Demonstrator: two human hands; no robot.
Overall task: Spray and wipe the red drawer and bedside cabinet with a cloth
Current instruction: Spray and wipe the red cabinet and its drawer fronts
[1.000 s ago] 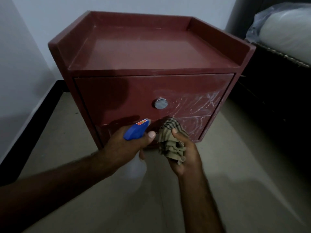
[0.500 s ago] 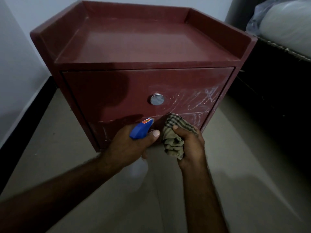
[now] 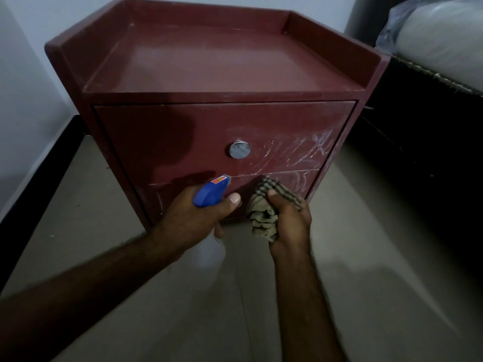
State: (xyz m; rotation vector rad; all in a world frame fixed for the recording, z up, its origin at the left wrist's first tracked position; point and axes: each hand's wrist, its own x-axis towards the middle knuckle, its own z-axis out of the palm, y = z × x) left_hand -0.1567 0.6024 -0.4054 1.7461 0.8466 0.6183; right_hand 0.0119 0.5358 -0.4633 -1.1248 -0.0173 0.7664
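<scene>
A red bedside cabinet (image 3: 209, 61) stands in front of me with a rimmed top. Its upper drawer (image 3: 167, 137) has a round silver knob (image 3: 239, 149) and white streaks on the right half. Below it is a second red drawer front (image 3: 292, 181). My left hand (image 3: 193, 220) grips a spray bottle with a blue head (image 3: 210, 195), its nozzle pointing at the seam between the drawers; the pale bottle body hangs under the hand. My right hand (image 3: 290, 226) holds a bunched checked cloth (image 3: 262, 218) close to the lower drawer front.
A dark bed frame (image 3: 428, 158) with a plastic-wrapped mattress (image 3: 439, 40) stands right of the cabinet. A white wall with a black skirting (image 3: 39, 184) runs along the left. Beige floor tiles (image 3: 366, 283) lie in front.
The view has shifted slightly around the cabinet. Both hands stay low before the lower drawer, still holding the bottle and the cloth.
</scene>
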